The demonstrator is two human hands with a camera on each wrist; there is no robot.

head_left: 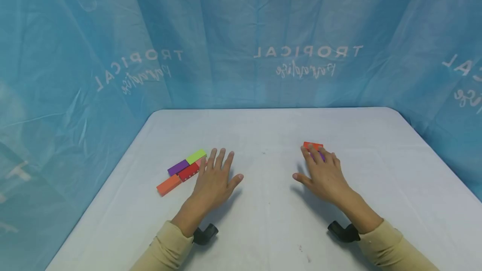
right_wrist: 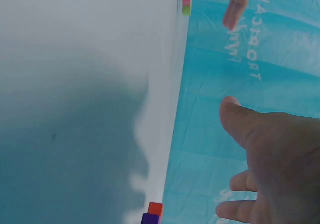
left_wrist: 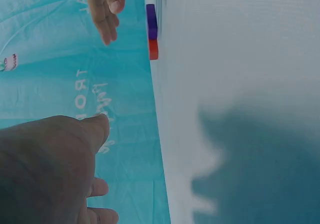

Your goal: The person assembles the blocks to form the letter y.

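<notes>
Fingers outstretched above the white table (head_left: 263, 225), the left hand (head_left: 212, 181) hovers beside touching rectangular blocks (head_left: 188, 172) (lime-green, purple, pink, red, orange); the right hand (head_left: 326, 179), its grip equally unclenched, hovers near an orange-red rectangular block (head_left: 313, 144) and a purple rectangular block (left_wrist: 152, 21).

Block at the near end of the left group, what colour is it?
That block is orange; the head view shows it best.

White table (head_left: 267, 229); left, coloured blocks (head_left: 188, 172) in two touching rows; right, orange block (left_wrist: 153, 49) against purple block (left_wrist: 152, 22).
</notes>
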